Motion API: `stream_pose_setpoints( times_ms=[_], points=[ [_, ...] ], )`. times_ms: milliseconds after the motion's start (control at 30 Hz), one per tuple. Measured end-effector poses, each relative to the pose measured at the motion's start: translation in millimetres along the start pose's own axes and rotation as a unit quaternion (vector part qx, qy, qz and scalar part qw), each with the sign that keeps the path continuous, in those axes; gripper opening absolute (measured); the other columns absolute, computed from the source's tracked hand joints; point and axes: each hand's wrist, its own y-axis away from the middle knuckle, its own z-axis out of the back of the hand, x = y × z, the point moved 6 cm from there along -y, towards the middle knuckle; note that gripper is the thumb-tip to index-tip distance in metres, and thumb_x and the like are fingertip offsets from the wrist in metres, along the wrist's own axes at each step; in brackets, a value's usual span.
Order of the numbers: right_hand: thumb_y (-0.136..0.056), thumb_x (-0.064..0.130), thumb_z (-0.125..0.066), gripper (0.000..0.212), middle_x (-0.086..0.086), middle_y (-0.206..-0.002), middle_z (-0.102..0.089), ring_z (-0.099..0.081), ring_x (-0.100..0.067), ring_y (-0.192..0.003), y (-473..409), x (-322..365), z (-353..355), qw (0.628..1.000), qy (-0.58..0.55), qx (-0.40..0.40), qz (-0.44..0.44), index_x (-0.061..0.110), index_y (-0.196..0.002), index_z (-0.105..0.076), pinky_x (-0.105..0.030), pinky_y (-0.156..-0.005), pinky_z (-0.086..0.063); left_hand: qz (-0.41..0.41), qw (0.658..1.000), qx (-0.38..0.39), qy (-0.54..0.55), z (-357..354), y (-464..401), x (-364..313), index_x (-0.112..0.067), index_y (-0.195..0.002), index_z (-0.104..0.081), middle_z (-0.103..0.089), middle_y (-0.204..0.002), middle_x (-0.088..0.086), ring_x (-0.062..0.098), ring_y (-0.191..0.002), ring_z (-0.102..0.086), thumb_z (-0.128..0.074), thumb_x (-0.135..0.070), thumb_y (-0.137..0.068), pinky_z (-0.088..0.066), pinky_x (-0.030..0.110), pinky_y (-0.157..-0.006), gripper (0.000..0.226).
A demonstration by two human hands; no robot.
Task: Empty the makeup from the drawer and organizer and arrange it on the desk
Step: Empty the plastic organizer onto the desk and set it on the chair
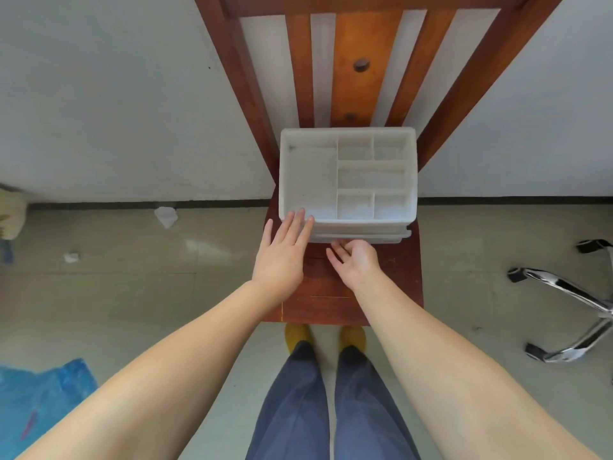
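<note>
The left hand (281, 257) lay flat, fingers straight, on the near-left corner of the white organizer (347, 175). The right hand (356, 260) curled its fingers at the drawer (361, 236) front below; whether they gripped it could not be told. The organizer sat on a wooden chair (335, 293), the far seat hidden beneath it

You are looking at soft, even daylight with only faint shadows. The wide lens is bending the chair (361, 61) back and stretching your forearms toward the bottom corners. A pale glare is showing on the floor (199, 247), and everything is looking slightly soft, blurrier at the edges.
</note>
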Motion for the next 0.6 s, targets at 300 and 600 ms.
stream_pose_setpoints(
  times_ms=[300,600],
  points=[
    [-0.093,-0.008,-0.022,0.044,-0.012,-0.098,-0.059,-0.056,-0.027,-0.102,24.7,-61.5,64.4,0.999,0.008,-0.017,-0.035,-0.002,-0.133,-0.040,-0.040,-0.087,-0.046,0.002,1.000,0.011,0.021,2.8,-0.1,0.6,-0.018,-0.150,0.008,0.012,-0.158,0.003,0.019,-0.145,0.012,-0.041,0.001,-0.087,0.012,0.043,-0.114,0.082],
    [-0.098,0.013,-0.036,0.030,-0.005,-0.102,-0.067,-0.067,-0.013,-0.081,57.3,-22.2,58.1,0.823,0.557,0.100,-0.049,0.006,-0.118,-0.057,-0.023,-0.068,-0.054,-0.124,0.986,-0.074,0.082,-3.3,9.7,-11.6,-0.002,-0.118,-0.058,-0.057,-0.123,0.017,0.037,-0.107,-0.056,-0.049,0.000,-0.075,-0.046,0.045,-0.088,0.044]
  ],
)
